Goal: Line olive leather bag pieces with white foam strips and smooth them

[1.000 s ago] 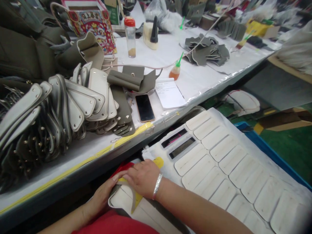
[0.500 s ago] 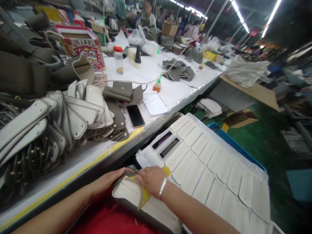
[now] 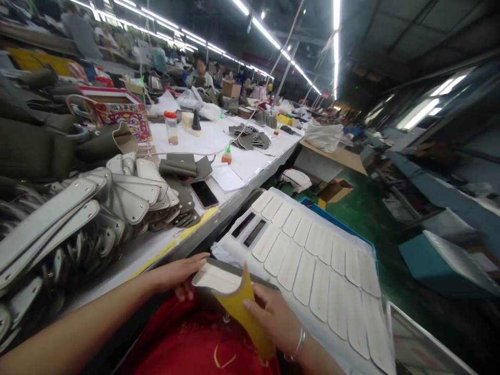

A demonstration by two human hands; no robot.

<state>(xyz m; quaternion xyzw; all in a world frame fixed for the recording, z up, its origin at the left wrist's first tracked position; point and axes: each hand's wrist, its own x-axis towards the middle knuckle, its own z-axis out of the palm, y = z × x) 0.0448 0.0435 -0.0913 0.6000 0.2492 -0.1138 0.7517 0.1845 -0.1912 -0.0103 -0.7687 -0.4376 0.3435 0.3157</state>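
- Two rows of pale panels (image 3: 303,276) on a white sheet (image 3: 222,251), ahead and to the right, already laid side by side; two dark slots (image 3: 254,233) showing at the end nearest the table (image 3: 211,138)
- Handling of the pale piece (image 3: 219,278) apparently part-way, judging by its place above red clothing (image 3: 183,333), between left and right fingers; no sign of how much finished or left on it
- Heap of studded pieces (image 3: 133,195) on the table at left, apart from the fingers, untouched
- Right hand (image 3: 273,317): fingers closed on a yellow curved piece (image 3: 236,307), thumb on its near face, pointed end upward, just in front of the pale piece; contact between the two unclear
- Left hand (image 3: 179,273): fingers mostly straight, tips at the left end of the pale piece; grip or mere touch impossible to tell
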